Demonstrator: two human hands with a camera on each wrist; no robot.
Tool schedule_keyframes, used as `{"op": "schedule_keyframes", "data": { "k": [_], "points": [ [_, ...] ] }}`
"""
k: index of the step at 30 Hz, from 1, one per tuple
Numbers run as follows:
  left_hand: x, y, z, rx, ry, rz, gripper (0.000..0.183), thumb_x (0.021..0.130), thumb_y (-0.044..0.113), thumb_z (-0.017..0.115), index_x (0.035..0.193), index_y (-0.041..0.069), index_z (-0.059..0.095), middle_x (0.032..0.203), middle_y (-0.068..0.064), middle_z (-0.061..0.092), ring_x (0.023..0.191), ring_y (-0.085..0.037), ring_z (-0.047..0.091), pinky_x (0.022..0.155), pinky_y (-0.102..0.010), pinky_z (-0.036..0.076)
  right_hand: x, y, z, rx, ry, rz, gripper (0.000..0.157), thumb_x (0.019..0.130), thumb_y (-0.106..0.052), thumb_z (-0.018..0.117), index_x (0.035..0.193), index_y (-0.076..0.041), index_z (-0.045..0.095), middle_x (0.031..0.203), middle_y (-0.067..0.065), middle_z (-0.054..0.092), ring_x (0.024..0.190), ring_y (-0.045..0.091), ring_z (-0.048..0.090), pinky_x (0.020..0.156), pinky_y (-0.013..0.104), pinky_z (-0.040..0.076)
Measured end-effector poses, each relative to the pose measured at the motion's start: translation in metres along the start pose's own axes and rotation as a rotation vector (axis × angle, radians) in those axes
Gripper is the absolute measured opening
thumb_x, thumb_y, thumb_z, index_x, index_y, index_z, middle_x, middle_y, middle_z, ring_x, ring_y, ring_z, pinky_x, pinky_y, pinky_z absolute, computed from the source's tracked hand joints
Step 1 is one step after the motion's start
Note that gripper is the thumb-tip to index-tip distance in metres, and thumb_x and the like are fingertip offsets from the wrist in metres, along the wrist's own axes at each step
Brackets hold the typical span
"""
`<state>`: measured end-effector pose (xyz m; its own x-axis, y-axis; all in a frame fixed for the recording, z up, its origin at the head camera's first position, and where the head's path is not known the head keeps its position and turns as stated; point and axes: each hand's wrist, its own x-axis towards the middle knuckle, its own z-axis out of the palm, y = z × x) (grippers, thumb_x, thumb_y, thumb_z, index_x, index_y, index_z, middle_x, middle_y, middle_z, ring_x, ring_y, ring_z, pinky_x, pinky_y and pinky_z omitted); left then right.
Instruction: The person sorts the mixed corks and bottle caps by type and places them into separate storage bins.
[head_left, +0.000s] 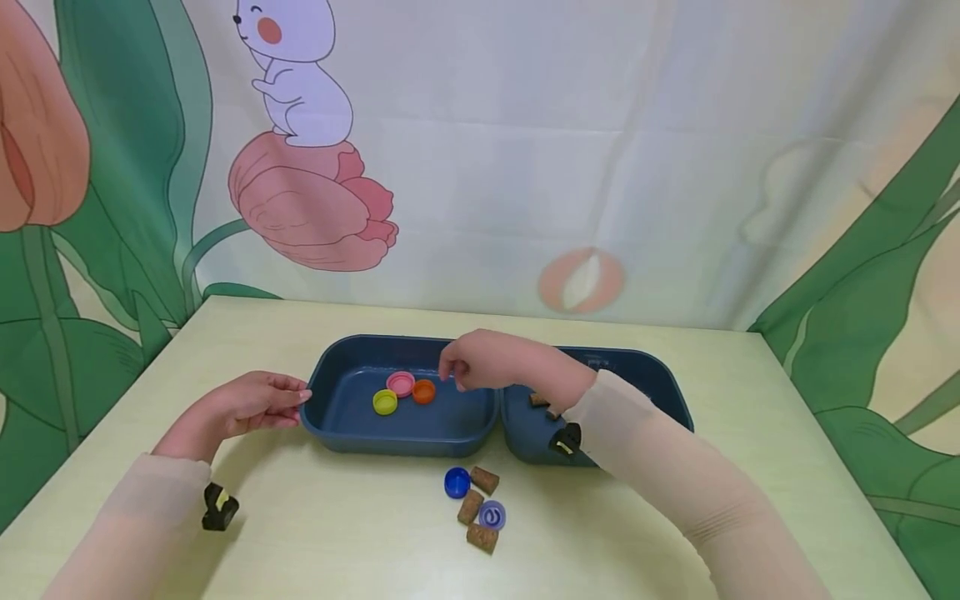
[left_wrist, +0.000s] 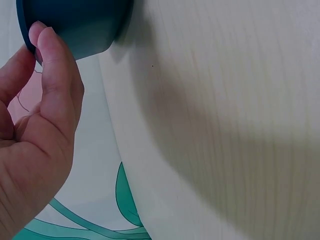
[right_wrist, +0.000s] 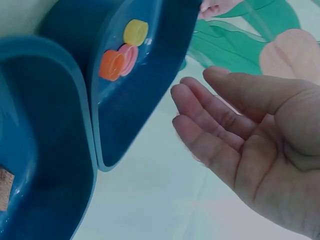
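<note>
My left hand (head_left: pixel 258 404) pinches the left end of a dark blue tray (head_left: pixel 397 446), thumb and fingers at its rim; the left wrist view shows the fingers (left_wrist: pixel 55 75) against the outer wall. Inside that tray lie a pink bottle cap (head_left: pixel 401 383), an orange cap (head_left: pixel 424 392) and a yellow cap (head_left: pixel 385 402), grouped close together. Above the tray's right part hovers my right hand (head_left: pixel 483 360). In the right wrist view its fingers (right_wrist: pixel 210 155) are loosely bent with nothing between them.
Beside it stands a second blue tray (head_left: pixel 678 404) holding corks (head_left: pixel 537 400), partly hidden by the right arm. In front of both, a blue cap (head_left: pixel 457 483), a translucent purple cap (head_left: pixel 492 515) and three corks (head_left: pixel 482 538) lie on the table. A printed curtain (head_left: pixel 480 208) hangs behind.
</note>
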<state>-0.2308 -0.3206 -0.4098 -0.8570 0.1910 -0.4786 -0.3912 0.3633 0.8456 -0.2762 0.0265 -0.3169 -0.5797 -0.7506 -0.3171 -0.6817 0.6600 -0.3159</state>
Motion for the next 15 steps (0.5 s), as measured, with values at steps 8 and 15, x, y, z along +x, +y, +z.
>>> {"op": "schedule_keyframes", "data": {
  "k": [8, 15],
  "points": [
    [0.001, -0.004, -0.001, -0.013, 0.004, 0.005, 0.041, 0.106, 0.016, 0.055, 0.136, -0.010, 0.047, 0.083, 0.005, 0.066, 0.075, -0.006, 0.065, 0.076, -0.020, 0.063, -0.032, -0.005, 0.014, 0.038, 0.121, -0.040, 0.021, 0.103, -0.008, 0.059, 0.122, -0.008, 0.068, 0.109, 0.006, 0.073, 0.094, 0.016, 0.065, 0.089, 0.028, 0.057],
    [0.001, -0.005, 0.001, -0.014, 0.007, 0.012, 0.046, 0.107, 0.016, 0.054, 0.140, -0.013, 0.043, 0.082, 0.005, 0.067, 0.075, -0.006, 0.065, 0.076, -0.020, 0.062, -0.055, -0.004, 0.035, 0.049, 0.209, -0.082, 0.018, 0.103, -0.010, 0.060, 0.118, -0.008, 0.070, 0.105, 0.003, 0.074, 0.086, 0.010, 0.061, 0.084, 0.023, 0.057]
  ]
}}
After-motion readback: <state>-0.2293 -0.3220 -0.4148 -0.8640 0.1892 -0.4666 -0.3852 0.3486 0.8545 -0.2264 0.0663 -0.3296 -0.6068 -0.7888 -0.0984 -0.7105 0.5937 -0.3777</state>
